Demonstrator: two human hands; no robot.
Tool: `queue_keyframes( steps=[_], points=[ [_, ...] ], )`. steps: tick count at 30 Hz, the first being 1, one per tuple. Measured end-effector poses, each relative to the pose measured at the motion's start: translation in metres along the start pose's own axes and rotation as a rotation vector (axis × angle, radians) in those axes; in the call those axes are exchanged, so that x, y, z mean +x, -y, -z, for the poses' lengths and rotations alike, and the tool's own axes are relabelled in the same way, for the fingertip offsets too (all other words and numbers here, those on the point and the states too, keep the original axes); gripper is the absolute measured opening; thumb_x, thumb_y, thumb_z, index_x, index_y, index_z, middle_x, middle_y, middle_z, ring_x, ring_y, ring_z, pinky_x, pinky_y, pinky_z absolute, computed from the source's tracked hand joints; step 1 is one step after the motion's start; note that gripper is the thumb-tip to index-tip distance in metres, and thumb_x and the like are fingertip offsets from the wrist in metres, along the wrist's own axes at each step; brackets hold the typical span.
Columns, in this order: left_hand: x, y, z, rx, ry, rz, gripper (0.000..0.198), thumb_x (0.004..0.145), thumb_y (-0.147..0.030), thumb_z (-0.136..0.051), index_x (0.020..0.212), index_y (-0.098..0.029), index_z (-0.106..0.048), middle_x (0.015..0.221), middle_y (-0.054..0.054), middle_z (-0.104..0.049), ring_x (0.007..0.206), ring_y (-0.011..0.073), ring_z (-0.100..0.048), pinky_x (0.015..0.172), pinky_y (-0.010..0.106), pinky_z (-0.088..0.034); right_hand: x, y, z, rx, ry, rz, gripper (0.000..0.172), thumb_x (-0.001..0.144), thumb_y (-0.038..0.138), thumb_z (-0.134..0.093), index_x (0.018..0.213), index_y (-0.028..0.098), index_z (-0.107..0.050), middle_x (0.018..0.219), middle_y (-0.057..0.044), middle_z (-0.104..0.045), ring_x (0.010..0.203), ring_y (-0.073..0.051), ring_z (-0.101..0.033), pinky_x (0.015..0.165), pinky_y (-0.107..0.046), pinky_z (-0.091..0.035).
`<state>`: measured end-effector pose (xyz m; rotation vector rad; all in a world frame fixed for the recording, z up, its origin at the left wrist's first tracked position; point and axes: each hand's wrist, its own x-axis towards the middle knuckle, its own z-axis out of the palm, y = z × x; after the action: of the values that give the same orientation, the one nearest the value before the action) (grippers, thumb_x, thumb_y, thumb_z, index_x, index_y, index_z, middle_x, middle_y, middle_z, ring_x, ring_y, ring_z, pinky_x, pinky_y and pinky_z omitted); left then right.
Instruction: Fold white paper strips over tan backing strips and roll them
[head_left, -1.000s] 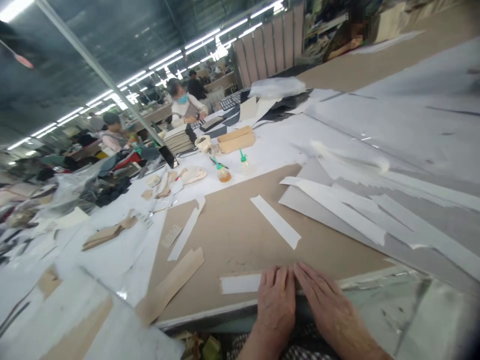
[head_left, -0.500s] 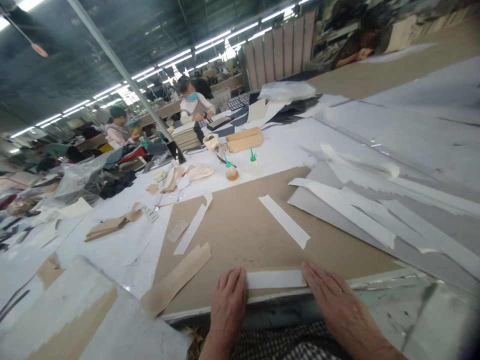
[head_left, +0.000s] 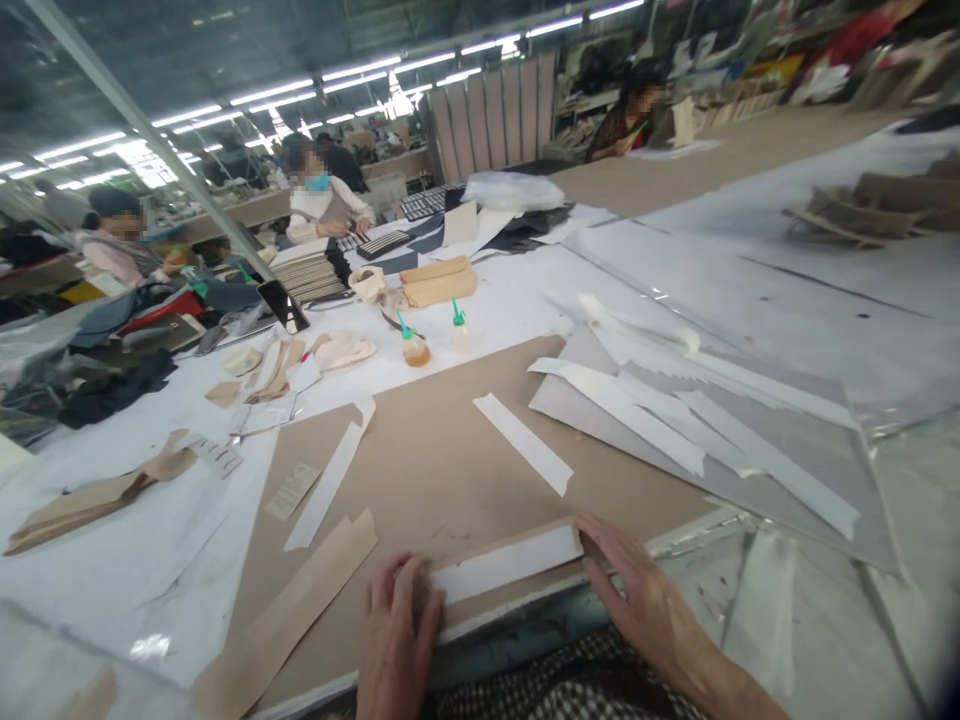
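Observation:
A white strip with a tan edge showing behind it lies near the front edge of a brown board. My left hand rests at the strip's left end, fingers slightly bent and thumb apart. At the other end is my right hand, its fingers stretched along the strip's corner and its thumb spread below them. Farther up the board lie a loose white strip and another white strip with a curled tip. A long tan strip is to the left of my left hand.
Several white strips lie on a grey sheet at the right. Two green-tipped bottles, one amber and one pale, stand behind the board. Folded tan pieces lie beyond. A co-worker sits across the table.
The view has swung to the right. Both hands have shifted on the strip; my right thumb is now spread from the fingers, and more of the tan edge shows at the right end.

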<state>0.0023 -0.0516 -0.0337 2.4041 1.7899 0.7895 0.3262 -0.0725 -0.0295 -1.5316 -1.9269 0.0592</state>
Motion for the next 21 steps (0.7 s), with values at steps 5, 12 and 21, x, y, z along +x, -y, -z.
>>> queue_keyframes(
  steps=[5,12,21],
  points=[
    [0.023,-0.051,-0.017,-0.181,0.085,-0.166,0.026,0.097,-0.023,-0.053,0.122,-0.025,-0.059,0.120,0.009,-0.060,0.110,0.0244,-0.058,0.092,0.042,-0.054,0.004,0.004,-0.002,-0.144,0.055,0.091,0.040,0.100,0.015,-0.041,0.138,0.013,-0.052,0.124,-0.013,-0.069,0.118,-0.024,-0.062,0.096,-0.040,-0.055],
    [0.055,-0.098,-0.048,-0.135,0.182,-0.193,0.021,0.094,-0.016,-0.056,0.113,-0.020,-0.062,0.107,0.008,-0.064,0.096,0.0240,-0.062,0.082,0.040,-0.057,-0.003,0.000,-0.006,-0.311,0.143,0.161,0.042,0.101,0.014,-0.042,0.143,0.008,-0.048,0.138,-0.015,-0.061,0.131,-0.029,-0.051,0.102,-0.046,-0.046],
    [0.037,-0.075,-0.039,-0.119,0.124,-0.244,0.014,0.096,-0.014,-0.053,0.088,-0.021,-0.063,0.097,0.004,-0.062,0.089,0.0198,-0.059,0.079,0.035,-0.055,-0.006,-0.002,-0.009,-0.290,0.135,0.132,0.044,0.102,0.015,-0.043,0.145,0.007,-0.045,0.142,-0.014,-0.058,0.132,-0.029,-0.048,0.104,-0.046,-0.041]
  ],
)
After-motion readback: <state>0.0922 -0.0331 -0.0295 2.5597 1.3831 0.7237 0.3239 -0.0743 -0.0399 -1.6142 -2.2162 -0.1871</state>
